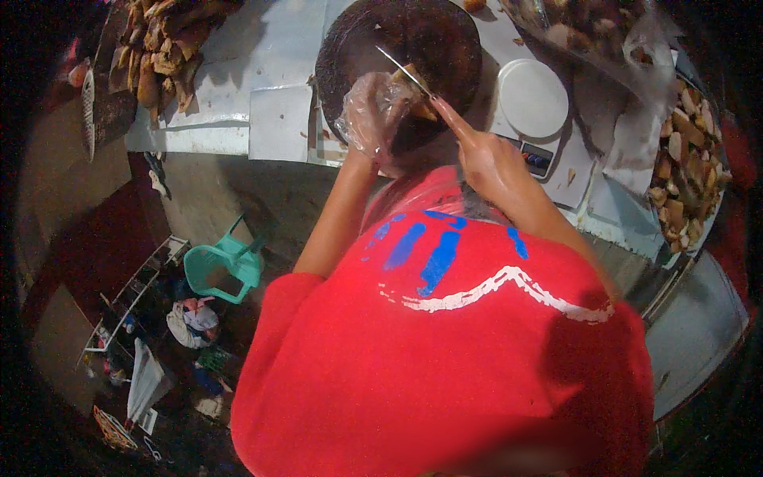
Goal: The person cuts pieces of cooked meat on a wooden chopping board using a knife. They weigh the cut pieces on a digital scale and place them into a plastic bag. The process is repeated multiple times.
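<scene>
A round dark chopping block [350, 40] lies in front of me on the table. My left hand [375, 115], inside a clear plastic glove or bag, rests on the block's near part. Its closed fingers hold a small brown piece of food [425, 110], partly hidden by the plastic and the blade. My bare right hand [486, 159] grips a knife [401, 69]. The thin blade points up and to the left, across the block, right beside the left fingertips and against or just over the food. Which kind of food it is, I cannot tell.
A kitchen scale with a round white plate [534, 98] stands right of the block. Long brown pieces [163, 60] are heaped at far left. A clear plastic bag [636, 48] and a container of cut chunks [685, 179] are at right. A green plastic chair [226, 262] stands lower left.
</scene>
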{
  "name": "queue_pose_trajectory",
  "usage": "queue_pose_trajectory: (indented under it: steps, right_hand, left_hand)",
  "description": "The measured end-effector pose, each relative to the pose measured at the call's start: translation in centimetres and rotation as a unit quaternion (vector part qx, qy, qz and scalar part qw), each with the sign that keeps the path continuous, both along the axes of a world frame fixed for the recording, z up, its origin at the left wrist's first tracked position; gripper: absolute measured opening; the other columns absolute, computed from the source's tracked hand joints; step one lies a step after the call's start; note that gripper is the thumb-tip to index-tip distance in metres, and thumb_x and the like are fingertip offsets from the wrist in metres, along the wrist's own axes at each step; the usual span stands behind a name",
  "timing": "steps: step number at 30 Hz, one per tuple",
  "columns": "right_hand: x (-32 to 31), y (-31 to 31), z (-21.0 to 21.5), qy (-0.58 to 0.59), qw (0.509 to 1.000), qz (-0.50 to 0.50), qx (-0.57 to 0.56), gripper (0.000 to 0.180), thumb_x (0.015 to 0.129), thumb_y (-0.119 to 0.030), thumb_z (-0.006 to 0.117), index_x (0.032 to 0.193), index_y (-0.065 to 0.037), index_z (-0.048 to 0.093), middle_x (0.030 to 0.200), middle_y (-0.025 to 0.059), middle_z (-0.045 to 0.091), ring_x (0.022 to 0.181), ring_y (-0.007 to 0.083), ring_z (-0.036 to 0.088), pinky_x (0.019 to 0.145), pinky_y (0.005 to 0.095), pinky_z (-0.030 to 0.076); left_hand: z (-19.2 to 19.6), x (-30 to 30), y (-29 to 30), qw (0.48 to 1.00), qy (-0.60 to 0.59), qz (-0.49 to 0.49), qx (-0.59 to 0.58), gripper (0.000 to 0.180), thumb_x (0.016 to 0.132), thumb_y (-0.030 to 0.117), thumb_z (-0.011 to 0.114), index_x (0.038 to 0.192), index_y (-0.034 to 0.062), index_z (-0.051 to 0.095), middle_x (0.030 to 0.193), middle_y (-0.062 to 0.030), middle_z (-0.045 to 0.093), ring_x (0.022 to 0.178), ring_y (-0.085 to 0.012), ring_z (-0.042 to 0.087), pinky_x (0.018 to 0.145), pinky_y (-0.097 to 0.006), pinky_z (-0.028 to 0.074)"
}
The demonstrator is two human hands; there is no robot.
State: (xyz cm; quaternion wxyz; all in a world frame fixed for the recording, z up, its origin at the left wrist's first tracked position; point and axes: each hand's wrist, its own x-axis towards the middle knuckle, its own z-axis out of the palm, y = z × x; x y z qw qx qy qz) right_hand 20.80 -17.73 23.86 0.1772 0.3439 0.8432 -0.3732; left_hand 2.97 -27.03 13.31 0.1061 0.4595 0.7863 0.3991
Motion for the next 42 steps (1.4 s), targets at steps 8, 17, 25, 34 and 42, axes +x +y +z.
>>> queue_pose_trajectory:
  steps: [8, 17, 25, 34, 42]
  right_hand:
    - [-0.9, 1.0, -2.5, 0.043, 0.999, 0.001, -0.013, 0.071, 0.087, -0.010, 0.047, 0.145, -0.031, 0.013, 0.081, 0.0285, 0.061, 0.074, 0.0478, 0.059, 0.068, 0.0548, 0.047]
    - [0.1, 0.3, -1.4, -0.020, 1.000, 0.003, -0.020, 0.072, 0.086, -0.009, 0.046, 0.146, -0.031, 0.011, 0.077, 0.0308, 0.060, 0.074, 0.0486, 0.058, 0.070, 0.0549, 0.046]
    - [-4.5, 1.8, -5.2, 0.103, 0.994, -0.015, 0.015, 0.071, 0.086, -0.009, 0.045, 0.146, -0.027, 0.013, 0.079, 0.0318, 0.060, 0.075, 0.0489, 0.058, 0.071, 0.0556, 0.045]
    - [2.4, -1.0, -0.7, -0.036, 0.999, -0.003, -0.014, 0.074, 0.086, -0.009, 0.047, 0.145, -0.033, 0.010, 0.080, 0.0307, 0.060, 0.074, 0.0473, 0.059, 0.072, 0.0545, 0.046]
    - [-1.9, 0.2, -4.2, 0.090, 0.996, -0.011, 0.003, 0.073, 0.086, -0.011, 0.047, 0.145, -0.034, 0.011, 0.085, 0.0299, 0.061, 0.080, 0.0482, 0.059, 0.079, 0.0554, 0.047]
  left_hand:
    - [0.9, 0.3, 0.5, 0.999, -0.049, -0.011, -0.004, 0.047, 0.069, 0.030, 0.073, 0.103, 0.0023, 0.055, 0.098, -0.0179, 0.060, 0.090, -0.0373, 0.058, 0.079, -0.043, 0.046]
    - [1.4, -0.6, 1.1, 0.978, -0.133, -0.025, -0.157, 0.056, 0.065, 0.036, 0.078, 0.109, 0.0070, 0.059, 0.104, -0.0135, 0.061, 0.098, -0.0304, 0.058, 0.084, -0.039, 0.046]
    - [0.6, 0.9, 0.5, 0.996, -0.060, -0.012, -0.061, 0.053, 0.068, 0.031, 0.075, 0.109, 0.0031, 0.056, 0.105, -0.0197, 0.059, 0.099, -0.0368, 0.056, 0.083, -0.043, 0.046]
    - [0.5, 1.4, -0.7, 0.999, -0.053, 0.006, 0.004, 0.039, 0.070, 0.023, 0.072, 0.097, 0.0011, 0.056, 0.092, -0.0182, 0.058, 0.085, -0.0367, 0.057, 0.074, -0.043, 0.045]
    - [2.9, 2.8, -1.6, 0.983, -0.030, -0.086, 0.159, 0.022, 0.073, 0.011, 0.067, 0.090, 0.0031, 0.058, 0.088, -0.0158, 0.059, 0.077, -0.0337, 0.056, 0.065, -0.042, 0.045]
